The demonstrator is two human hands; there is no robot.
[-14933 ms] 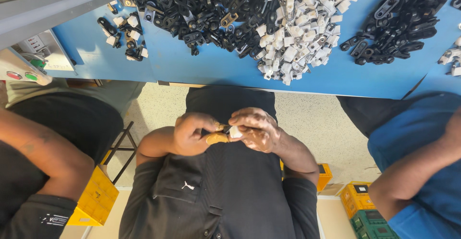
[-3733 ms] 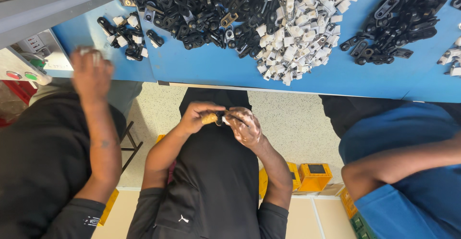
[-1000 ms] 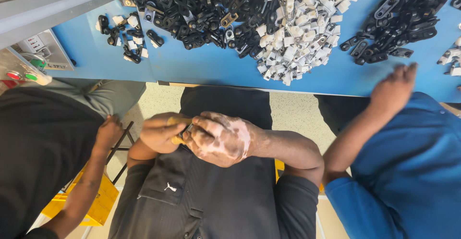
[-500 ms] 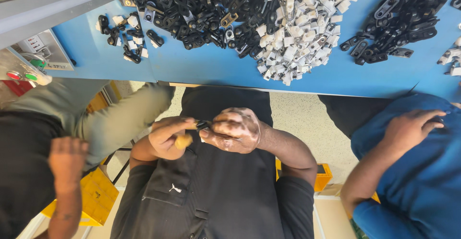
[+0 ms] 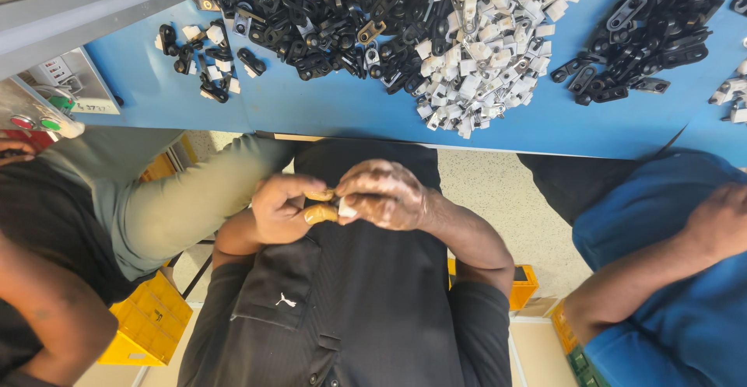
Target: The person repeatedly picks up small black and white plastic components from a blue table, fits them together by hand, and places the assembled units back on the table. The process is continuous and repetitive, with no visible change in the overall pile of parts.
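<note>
My left hand [image 5: 282,210] and my right hand [image 5: 387,196] meet over my lap, just below the table edge. Together they pinch a small white plastic part [image 5: 343,210]. Yellow-orange finger covers sit on my left thumb and forefinger. My right hand curls over the part and hides most of it. A heap of black and white plastic parts [image 5: 405,21] lies on the blue table [image 5: 350,115] straight ahead, beyond my hands.
A second pile of black parts [image 5: 646,41] lies to the right, a small cluster [image 5: 206,60] to the left. A co-worker's grey-green sleeve [image 5: 187,204] reaches in at left; another person in blue [image 5: 669,270] sits at right. Yellow bins [image 5: 152,317] stand on the floor.
My hands stay together on the part and have shifted slightly. The left co-worker's sleeve has come closer to my left hand. The right co-worker's hand has drawn back to the right edge.
</note>
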